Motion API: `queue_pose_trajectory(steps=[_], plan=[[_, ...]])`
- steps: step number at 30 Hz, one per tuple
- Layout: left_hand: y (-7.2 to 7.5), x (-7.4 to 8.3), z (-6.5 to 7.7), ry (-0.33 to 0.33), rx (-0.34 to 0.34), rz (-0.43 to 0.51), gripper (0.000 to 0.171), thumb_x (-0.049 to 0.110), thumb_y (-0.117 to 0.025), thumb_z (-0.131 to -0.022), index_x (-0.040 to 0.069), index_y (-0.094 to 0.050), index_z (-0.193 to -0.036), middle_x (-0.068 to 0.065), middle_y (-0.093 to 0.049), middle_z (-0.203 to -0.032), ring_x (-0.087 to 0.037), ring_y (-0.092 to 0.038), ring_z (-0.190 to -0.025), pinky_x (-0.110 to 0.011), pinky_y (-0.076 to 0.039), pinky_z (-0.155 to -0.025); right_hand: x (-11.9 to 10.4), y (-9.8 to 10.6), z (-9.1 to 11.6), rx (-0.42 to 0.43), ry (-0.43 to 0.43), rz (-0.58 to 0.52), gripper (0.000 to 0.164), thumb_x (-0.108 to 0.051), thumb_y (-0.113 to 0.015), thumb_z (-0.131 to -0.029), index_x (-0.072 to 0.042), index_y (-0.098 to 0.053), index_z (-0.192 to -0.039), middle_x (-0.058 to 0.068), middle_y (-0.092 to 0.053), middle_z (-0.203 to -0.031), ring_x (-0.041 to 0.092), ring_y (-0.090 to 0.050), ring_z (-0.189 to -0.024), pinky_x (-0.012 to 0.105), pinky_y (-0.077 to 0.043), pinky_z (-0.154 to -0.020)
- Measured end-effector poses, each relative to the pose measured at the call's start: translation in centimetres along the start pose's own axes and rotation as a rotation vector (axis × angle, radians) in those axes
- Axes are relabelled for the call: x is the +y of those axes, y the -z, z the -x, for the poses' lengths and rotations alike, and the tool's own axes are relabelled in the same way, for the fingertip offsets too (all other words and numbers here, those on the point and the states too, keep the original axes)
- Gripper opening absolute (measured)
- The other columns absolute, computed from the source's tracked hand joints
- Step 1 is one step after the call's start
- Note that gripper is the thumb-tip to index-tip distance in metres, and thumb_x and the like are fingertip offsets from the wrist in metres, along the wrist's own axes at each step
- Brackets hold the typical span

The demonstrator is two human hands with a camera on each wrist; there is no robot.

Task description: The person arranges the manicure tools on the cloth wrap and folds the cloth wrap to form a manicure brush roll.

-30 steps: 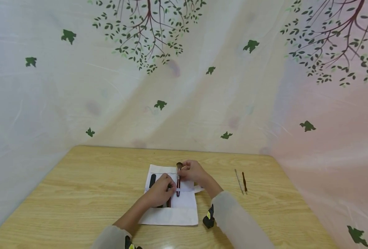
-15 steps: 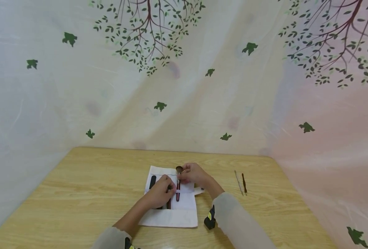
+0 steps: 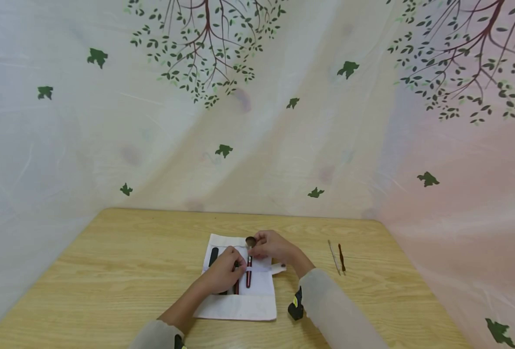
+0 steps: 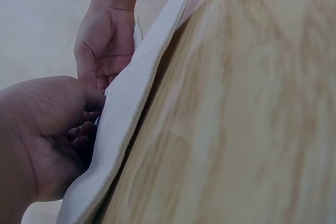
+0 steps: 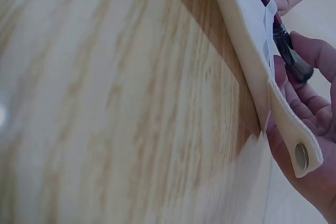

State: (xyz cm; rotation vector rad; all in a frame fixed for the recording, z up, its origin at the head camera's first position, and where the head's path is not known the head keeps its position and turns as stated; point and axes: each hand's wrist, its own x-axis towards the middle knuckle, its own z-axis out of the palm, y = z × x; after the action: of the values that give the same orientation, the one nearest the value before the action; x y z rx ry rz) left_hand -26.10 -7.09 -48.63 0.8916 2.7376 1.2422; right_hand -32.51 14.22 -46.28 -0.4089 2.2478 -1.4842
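Observation:
A white cloth tool roll (image 3: 257, 308) lies unfolded on the wooden table. My right hand (image 3: 272, 245) pinches a makeup brush (image 3: 249, 278) near its metal collar, bristles pointing away from me. The red handle passes under the elastic band (image 5: 270, 10) that crosses the roll, as the right wrist view shows. My left hand (image 3: 226, 269) has curled fingers at this band, just left of the brush, and pinches it. Beneath that hand, a second red handle (image 3: 236, 288) and a black flat tool (image 3: 214, 255) sit in the roll, partly hidden.
To the right on the table (image 3: 131, 271) lie a thin silver tool (image 3: 334, 257) and a dark brown tool (image 3: 342, 258). A strap with a metal snap (image 5: 301, 156) sticks out from the roll's right side. A printed curtain (image 3: 257, 169) hangs behind the table.
The brush has slid toward me under the band, its handle end now lower on the roll, with my right hand following slightly. My left hand has kept its place at the band.

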Motion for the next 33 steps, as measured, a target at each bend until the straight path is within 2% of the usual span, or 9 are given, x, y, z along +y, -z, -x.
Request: queue_pose_trajectory(steps=[5, 12, 18, 24, 29, 33], plan=[[-0.02, 0.14, 0.12, -0.006, 0.008, 0.007, 0.006, 0.005, -0.063, -0.099, 0.007, -0.062, -0.093, -0.006, -0.05, -0.102, -0.016, -0.051, -0.087, -0.031, -0.045, -0.077, 0.43, 0.1, -0.21, -0.022, 0.007, -0.028, 0.018, -0.01, -0.073, -0.094, -0.004, -0.059, -0.104, 0.006, -0.07, -0.09, 0.016, -0.063, -0.079, 0.029, -0.05, -0.069], [0.02, 0.03, 0.15, -0.014, 0.02, 0.01, 0.006, 0.006, -0.063, -0.098, 0.007, -0.062, -0.093, -0.006, -0.051, -0.101, -0.015, -0.051, -0.086, -0.03, -0.046, -0.076, 0.68, 0.11, -0.58, -0.017, 0.047, -0.036, 0.015, -0.017, -0.068, -0.099, -0.006, -0.059, -0.095, 0.004, -0.068, -0.088, 0.016, -0.063, -0.078, 0.03, -0.052, -0.069], [0.05, 0.0, 0.04, 0.007, 0.006, 0.027, 0.006, 0.006, -0.061, -0.099, 0.007, -0.062, -0.093, -0.005, -0.05, -0.102, -0.016, -0.051, -0.088, -0.03, -0.045, -0.077, 0.52, 0.11, -0.38, -0.019, 0.042, 0.022, 0.013, -0.017, -0.072, -0.096, -0.004, -0.071, -0.096, 0.001, -0.067, -0.085, 0.014, -0.061, -0.077, 0.029, -0.05, -0.069], [0.03, -0.08, 0.01, 0.012, 0.001, 0.018, 0.007, 0.006, -0.061, -0.1, 0.008, -0.062, -0.094, -0.005, -0.05, -0.103, -0.016, -0.051, -0.088, -0.031, -0.045, -0.077, 0.53, 0.35, -0.23, -0.056, 0.057, 0.069, 0.013, -0.016, -0.07, -0.097, -0.003, -0.072, -0.093, 0.0, -0.067, -0.084, 0.013, -0.059, -0.077, 0.028, -0.049, -0.069], [0.04, -0.09, 0.01, 0.012, 0.001, 0.011, 0.007, 0.006, -0.061, -0.1, 0.008, -0.062, -0.093, -0.005, -0.05, -0.102, -0.015, -0.051, -0.088, -0.031, -0.045, -0.078, 0.9, 0.72, -0.27, -0.089, 0.07, 0.084, 0.012, -0.014, -0.073, -0.095, -0.004, -0.074, -0.091, -0.001, -0.067, -0.082, 0.013, -0.057, -0.075, 0.028, -0.048, -0.068], [0.13, -0.02, 0.04, 0.014, 0.001, 0.014, 0.008, 0.006, -0.061, -0.1, 0.008, -0.062, -0.093, -0.004, -0.05, -0.102, -0.015, -0.05, -0.088, -0.031, -0.045, -0.077, 0.93, 0.87, -0.2, -0.104, 0.081, 0.139, 0.014, -0.017, -0.075, -0.094, -0.005, -0.075, -0.088, -0.003, -0.066, -0.081, 0.011, -0.056, -0.073, 0.026, -0.047, -0.067]])
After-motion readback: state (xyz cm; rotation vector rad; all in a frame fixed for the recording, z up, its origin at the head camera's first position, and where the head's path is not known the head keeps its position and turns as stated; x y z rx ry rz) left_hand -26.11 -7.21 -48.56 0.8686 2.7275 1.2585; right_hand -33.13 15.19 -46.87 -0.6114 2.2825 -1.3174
